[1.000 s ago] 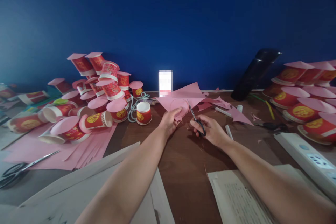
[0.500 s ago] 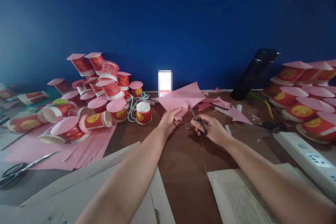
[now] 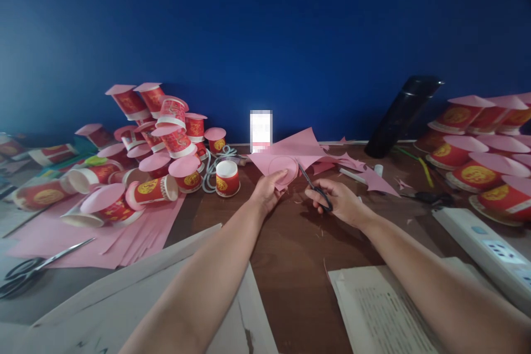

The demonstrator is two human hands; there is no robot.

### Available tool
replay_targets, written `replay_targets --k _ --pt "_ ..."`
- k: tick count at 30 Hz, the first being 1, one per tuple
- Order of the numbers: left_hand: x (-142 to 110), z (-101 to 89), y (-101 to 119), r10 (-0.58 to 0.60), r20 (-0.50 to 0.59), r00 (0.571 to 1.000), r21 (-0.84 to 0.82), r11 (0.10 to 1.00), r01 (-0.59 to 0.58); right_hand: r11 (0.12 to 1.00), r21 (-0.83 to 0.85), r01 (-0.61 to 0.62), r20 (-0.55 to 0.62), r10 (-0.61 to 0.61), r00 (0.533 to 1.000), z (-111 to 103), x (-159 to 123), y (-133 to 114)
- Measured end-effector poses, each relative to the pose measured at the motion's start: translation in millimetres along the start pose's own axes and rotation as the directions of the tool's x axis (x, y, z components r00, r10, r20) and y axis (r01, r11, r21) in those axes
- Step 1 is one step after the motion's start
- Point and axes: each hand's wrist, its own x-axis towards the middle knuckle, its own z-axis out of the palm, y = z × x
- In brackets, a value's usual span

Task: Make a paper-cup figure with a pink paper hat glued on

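My left hand (image 3: 266, 191) pinches the near edge of a pink paper sheet (image 3: 290, 156) that has a circle drawn on it, lifted just above the brown table (image 3: 286, 249). My right hand (image 3: 338, 202) grips black-handled scissors (image 3: 315, 187), whose blades point up and left into the paper beside the circle. A single upright red paper cup (image 3: 227, 178) stands left of my left hand.
A heap of red cups with pink lids (image 3: 157, 138) lies at the left on pink paper sheets (image 3: 95, 238). More lidded cups (image 3: 481, 155) fill the right. A second pair of scissors (image 3: 37, 266), a black flask (image 3: 404, 116), a power strip (image 3: 485, 246) and printed pages (image 3: 381, 310) lie around.
My right hand with the scissors has shifted slightly right and up along the paper. My left hand keeps its hold on the sheet, nearly still.
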Motion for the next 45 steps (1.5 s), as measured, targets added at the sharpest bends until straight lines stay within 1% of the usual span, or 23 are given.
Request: replay_targets --k 4,7,14,16,19,22,25,28,31,33,35,39,40,42,45 --pt "0 -0.1 -1 0.002 0.01 1.0 0.0 1.0 -0.002 1.0 -0.007 0.015 -0.012 -0.015 1.0 -2 0 1" --pt "1 -1.0 0 -0.003 0.009 1.0 0.004 1.0 0.003 1.0 -0.013 0.016 0.0 -0.016 1.0 -4 0 1" --pt "-4 -0.9 8 0.012 -0.066 0.998 0.0 1.0 -0.012 1.0 -0.023 0.012 0.052 -0.011 0.999 -7 2 6" --pt "-7 -0.3 11 0.024 -0.068 0.997 -0.013 1.0 -0.025 0.998 -0.061 0.033 0.065 -0.029 0.997 -6 3 10" --pt "-9 -0.7 17 0.041 -0.087 0.995 -0.03 0.999 -0.044 0.983 -0.164 0.081 0.051 -0.074 0.996 -5 2 13" --pt "-8 -2.9 24 0.026 -0.133 0.991 -0.035 0.999 -0.031 0.949 -0.29 0.123 0.013 -0.125 0.992 -5 0 13" --pt "-7 -6.1 32 -0.005 -0.122 0.993 -0.047 0.999 -0.001 0.9 -0.413 0.14 -0.016 -0.161 0.987 -6 -2 12" --pt "-6 -10.9 37 -0.046 -0.06 0.997 -0.02 0.999 0.045 0.854 -0.505 0.126 -0.037 -0.167 0.985 -5 -3 11" --pt "-4 -16.7 40 -0.077 0.01 0.997 0.025 0.997 0.076 0.814 -0.568 0.12 -0.03 -0.167 0.986 -5 -3 11" --pt "-2 -20.2 41 -0.094 0.024 0.995 0.019 0.995 0.094 0.788 -0.603 0.126 -0.017 -0.17 0.985 -4 -4 10" --pt "0 -22.6 42 -0.099 0.014 0.995 -0.014 0.995 0.1 0.761 -0.637 0.127 -0.008 -0.171 0.985 -4 -5 9" --pt "4 -24.2 39 -0.104 -0.044 0.994 -0.055 0.993 0.101 0.721 -0.686 0.096 -0.023 -0.154 0.988 -3 -7 5" --pt "5 -24.1 38 -0.11 -0.057 0.992 -0.056 0.993 0.107 0.729 -0.679 0.088 -0.027 -0.145 0.989 -3 -7 5" --pt "6 -23.5 35 -0.108 -0.07 0.992 -0.054 0.993 0.104 0.784 -0.616 0.078 -0.021 -0.115 0.993 -1 -6 4" --pt "5 -22.3 32 -0.05 -0.086 0.995 -0.045 0.998 0.046 0.916 -0.398 0.042 0.031 -0.033 0.999 3 -5 3"
